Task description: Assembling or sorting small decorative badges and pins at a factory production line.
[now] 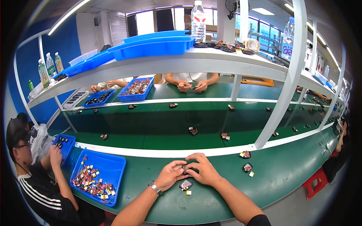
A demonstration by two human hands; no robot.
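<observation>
Head view: long green table (264, 180) curves from lower left to right, with a darker green conveyor belt (158, 120) running beyond a white dividing strip. Above the belt, a white shelf (211, 62) carries blue trays (158, 43) and a clear plastic bottle (198, 17).

On the table to the person's left sits 1 blue bin (109, 167), its left part heaped with small mixed-colour parts (90, 182). A neighbouring person in a black top with white stripes (37, 188) works at a smaller blue bin (67, 145) further left. Across the belt, another person's hands (192, 86) rest on the far table.

Left hand (169, 175), wristwatch (155, 187) on the wrist, and right hand (201, 169) meet at the table's near edge. Both grips are closed, fingertips pinched together on 1 small dark part (185, 166) held between them, just above the table.

Just below the hands lies a small dark component with a red patch (185, 184); 2 similar pieces (247, 166) lie to the right. Loose parts (193, 130) dot the belt.
</observation>
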